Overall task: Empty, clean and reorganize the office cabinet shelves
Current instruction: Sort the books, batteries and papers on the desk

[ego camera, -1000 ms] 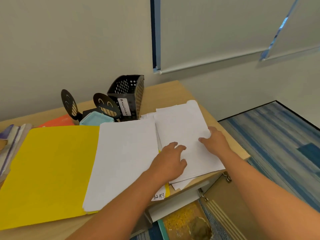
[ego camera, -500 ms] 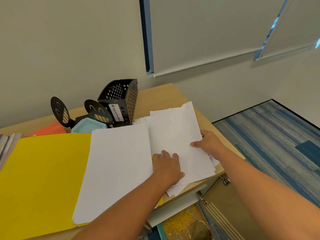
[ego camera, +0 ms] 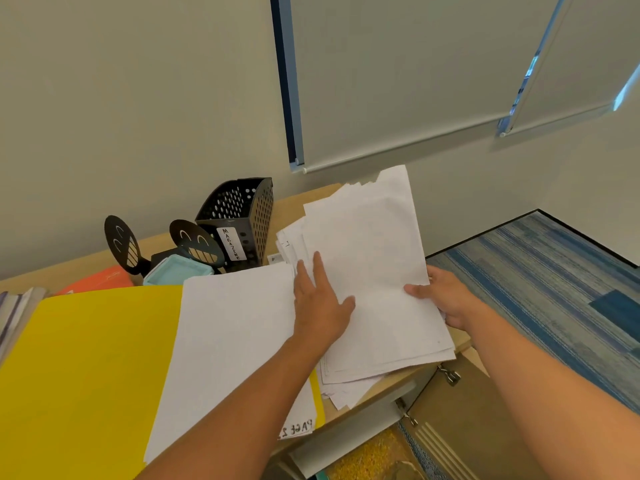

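White label (ego camera: pixel 232 248) on the front of the black perforated magazine holder (ego camera: pixel 239 221): handwritten "MAGAZINE", black capitals, running vertically down the label.

Sheet corner (ego camera: pixel 298 428) at the near edge of the wooden cabinet top (ego camera: pixel 284 206), partly under the white paper: handwritten "PAGE 2", seen upside down.

Other markings on the loose papers: too small to read.

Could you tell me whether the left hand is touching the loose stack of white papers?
Touching. The head view shows the left hand lying flat, fingers straight, on the stack of white papers, with no gap visible.
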`<control>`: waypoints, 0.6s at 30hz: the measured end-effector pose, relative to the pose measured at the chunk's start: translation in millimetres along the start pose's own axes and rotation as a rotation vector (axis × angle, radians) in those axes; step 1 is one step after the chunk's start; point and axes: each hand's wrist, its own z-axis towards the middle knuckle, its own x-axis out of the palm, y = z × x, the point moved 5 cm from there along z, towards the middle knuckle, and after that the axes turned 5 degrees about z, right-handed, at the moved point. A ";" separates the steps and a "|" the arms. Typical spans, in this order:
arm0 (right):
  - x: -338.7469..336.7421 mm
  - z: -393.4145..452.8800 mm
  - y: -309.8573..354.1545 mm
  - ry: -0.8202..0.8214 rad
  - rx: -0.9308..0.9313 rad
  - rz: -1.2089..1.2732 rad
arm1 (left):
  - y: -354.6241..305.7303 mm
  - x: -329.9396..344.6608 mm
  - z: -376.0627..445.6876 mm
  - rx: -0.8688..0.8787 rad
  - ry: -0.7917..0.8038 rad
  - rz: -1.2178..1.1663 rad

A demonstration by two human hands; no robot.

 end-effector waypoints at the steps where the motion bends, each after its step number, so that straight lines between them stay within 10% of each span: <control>1: -3.4 -1.1 -0.7 0.002 -0.002 0.022 | 0.0 -3.9 3.8 -0.036 -0.027 -0.093; 12: -23.5 -15.3 -18.7 0.049 0.017 0.212 | 6.7 -12.5 21.5 -0.274 -0.013 -0.598; 18: -17.2 -20.9 -9.8 0.196 0.016 0.090 | -0.4 -15.9 26.0 -0.113 0.156 -0.884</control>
